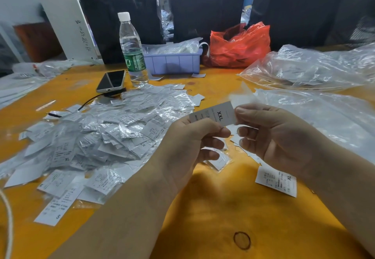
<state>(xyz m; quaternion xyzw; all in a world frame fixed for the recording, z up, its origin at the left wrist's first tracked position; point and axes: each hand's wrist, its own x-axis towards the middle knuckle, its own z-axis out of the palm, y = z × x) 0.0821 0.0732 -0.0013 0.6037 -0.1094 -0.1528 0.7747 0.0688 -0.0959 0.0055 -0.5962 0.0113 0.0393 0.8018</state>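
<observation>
Left hand (194,137) and right hand (269,133) pinch the XXL label (215,113).

A heap of bagged labels (105,133) covers the left half of the tabletop (203,208). Behind the heap, toward the far edge, a phone (111,81) lies just left of an upright water bottle (133,49). A tray (174,63) stands right of the bottle, with a crumpled bag (239,45) beside it. Loose plastic bags (304,66) spread along the right edge. Above the middle, the left grip (188,147) and right grip (280,137) hold an XXL label (213,113) between them. A single label (276,181) lies on the tabletop under the right wrist.
</observation>
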